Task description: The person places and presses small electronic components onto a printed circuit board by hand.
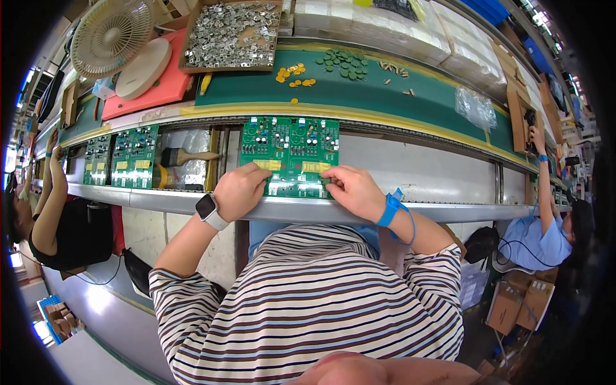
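In front of me a green circuit board panel (292, 185) of two matching halves lies across the rails of the line, with capacitors and other small parts standing along its far side. Each half carries a yellow rectangular part, one on the left (271, 165) and one on the right (313, 167). My left hand (237, 191), with a watch on its wrist, has its curled fingertips at the left yellow part. My right hand (355, 190), wearing a blue wrist strap, pinches beside the right yellow part at the board's right edge. Whatever sits between the fingertips is hidden.
More green boards (133, 157) and a brush (189, 156) lie to the left. Beyond the rail, yellow discs (294, 72), green discs (343, 63) and a plastic bag (475, 108) rest on the green surface. A box of metal parts (231, 35) and a fan (112, 35) stand behind. People work at both sides.
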The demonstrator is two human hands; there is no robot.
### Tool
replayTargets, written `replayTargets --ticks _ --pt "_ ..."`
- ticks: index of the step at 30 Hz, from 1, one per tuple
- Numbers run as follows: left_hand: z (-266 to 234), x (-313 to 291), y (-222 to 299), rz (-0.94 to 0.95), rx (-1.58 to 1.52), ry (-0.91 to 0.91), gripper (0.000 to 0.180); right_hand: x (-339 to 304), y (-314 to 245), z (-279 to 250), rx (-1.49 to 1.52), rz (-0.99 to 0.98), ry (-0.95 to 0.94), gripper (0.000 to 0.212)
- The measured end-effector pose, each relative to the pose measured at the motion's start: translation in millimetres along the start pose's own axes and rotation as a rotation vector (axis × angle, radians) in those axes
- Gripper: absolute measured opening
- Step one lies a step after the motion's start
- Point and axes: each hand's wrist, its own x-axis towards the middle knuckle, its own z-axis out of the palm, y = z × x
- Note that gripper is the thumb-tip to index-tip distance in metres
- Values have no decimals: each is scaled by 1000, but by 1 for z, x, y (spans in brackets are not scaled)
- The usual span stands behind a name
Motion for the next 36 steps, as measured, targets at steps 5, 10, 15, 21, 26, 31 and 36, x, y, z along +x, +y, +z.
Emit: replayTargets --ticks 5,10,15,21,26,31,36 --pt "4 -1 4 51 103 -15 17 1 3 7 -44 -42 16 18" --pt "3 0 6 83 122 -5 18 2 7 10 -71 -66 23 17" --pt "5 -1 5 76 124 3 17 2 5 9 -104 -42 7 16" --pt "4 0 5 79 124 5 17 6 -3 9 -161 -12 -59 17" --pt "4 -1 3 75 91 7 15 7 -2 13 -268 -85 -117 18" --pt "11 5 -1 75 30 -72 21 63 -33 -25 -419 -123 -367 22" --pt "1 28 14 53 -52 -238 23 206 -36 -33 -587 -380 13 13"
